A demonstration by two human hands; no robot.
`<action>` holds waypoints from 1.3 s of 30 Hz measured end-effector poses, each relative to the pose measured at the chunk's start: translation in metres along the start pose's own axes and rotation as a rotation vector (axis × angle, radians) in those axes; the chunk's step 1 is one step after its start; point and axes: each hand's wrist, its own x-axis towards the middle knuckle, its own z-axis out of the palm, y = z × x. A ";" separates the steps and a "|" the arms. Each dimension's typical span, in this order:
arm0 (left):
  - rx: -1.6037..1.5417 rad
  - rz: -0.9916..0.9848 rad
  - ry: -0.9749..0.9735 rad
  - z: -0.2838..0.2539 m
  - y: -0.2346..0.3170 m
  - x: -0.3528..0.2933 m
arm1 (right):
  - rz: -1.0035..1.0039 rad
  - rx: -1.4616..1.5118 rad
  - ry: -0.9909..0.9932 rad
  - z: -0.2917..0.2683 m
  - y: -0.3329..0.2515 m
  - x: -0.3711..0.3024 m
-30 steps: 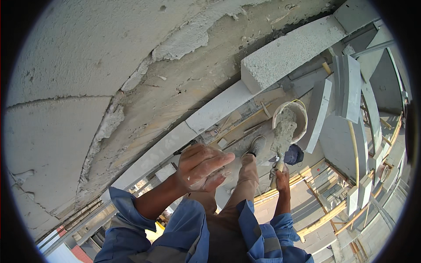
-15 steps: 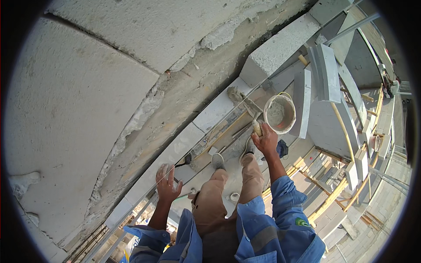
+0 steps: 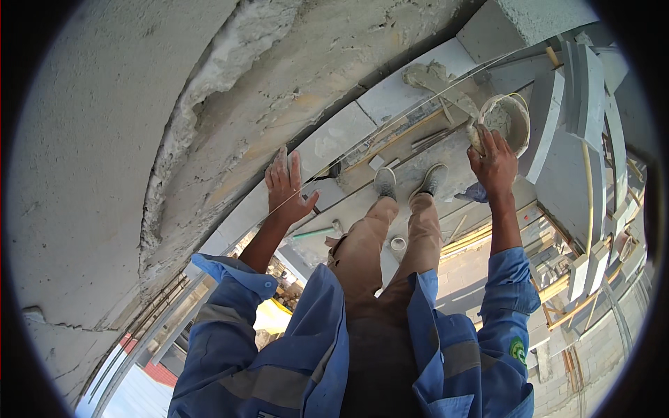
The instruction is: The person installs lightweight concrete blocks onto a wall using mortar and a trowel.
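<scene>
"Right hand (image 3: pixel 496 164): what's it on?"

"Clamped round a trowel's (image 3: pixel 460 103) handle (image 3: pixel 475 140), just beside the bucket (image 3: pixel 518 125). The mortar (image 3: pixel 424 75) at the trowel's far end shows over the pale blocks (image 3: pixel 340 129)."

"And the left hand (image 3: pixel 284 187)?"

"Fingers spread apart near the blocks; I can't tell whether it touches them."

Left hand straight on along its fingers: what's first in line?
Likely the rough concrete wall face, beyond the pale block row under the left hand. Depth is unclear in this view; contact may already exist.
</scene>
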 end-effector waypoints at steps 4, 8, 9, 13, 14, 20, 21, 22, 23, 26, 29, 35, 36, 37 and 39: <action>-0.016 0.050 0.041 0.007 0.003 0.007 | -0.020 -0.013 -0.115 -0.010 0.004 0.015; 0.030 0.027 0.049 0.012 -0.003 0.004 | -0.133 -0.032 -0.132 -0.012 0.004 0.029; 0.027 0.027 0.061 0.012 -0.003 0.004 | -0.157 -0.039 -0.140 -0.013 0.006 0.033; 0.019 0.029 0.082 0.011 0.001 0.005 | -0.158 -0.070 -0.224 -0.027 0.004 0.042; 0.008 0.034 0.109 0.012 0.004 0.007 | -0.175 -0.089 -0.230 -0.029 0.004 0.044; 0.008 -0.005 0.119 0.012 0.003 0.000 | -0.207 -0.102 -0.297 -0.023 -0.006 0.049; -0.003 0.015 0.133 0.012 0.006 0.001 | -0.207 -0.108 -0.312 -0.026 -0.005 0.049; -0.001 0.000 0.115 0.011 0.007 0.003 | -0.208 -0.107 -0.322 -0.029 -0.003 0.050; 0.001 -0.017 0.095 0.012 0.007 0.003 | -0.218 -0.125 -0.310 -0.029 0.002 0.051; 0.020 -0.028 0.105 0.012 0.006 0.002 | -0.162 -0.110 -0.249 -0.035 0.013 0.051; 0.021 -0.023 0.114 0.011 0.005 0.003 | -0.063 -0.131 -0.199 -0.036 0.028 0.045; 0.022 -0.034 0.117 0.009 0.016 0.015 | 0.093 -0.123 -0.107 -0.038 0.042 0.027; 0.025 -0.048 0.106 0.008 0.016 0.009 | 0.123 -0.116 -0.093 -0.042 0.040 0.024; 0.025 -0.056 0.120 0.014 0.012 0.009 | 0.145 -0.088 -0.098 -0.035 0.035 0.021; 0.041 -0.027 0.163 0.013 0.003 0.003 | 0.189 -0.050 -0.059 -0.012 0.031 0.018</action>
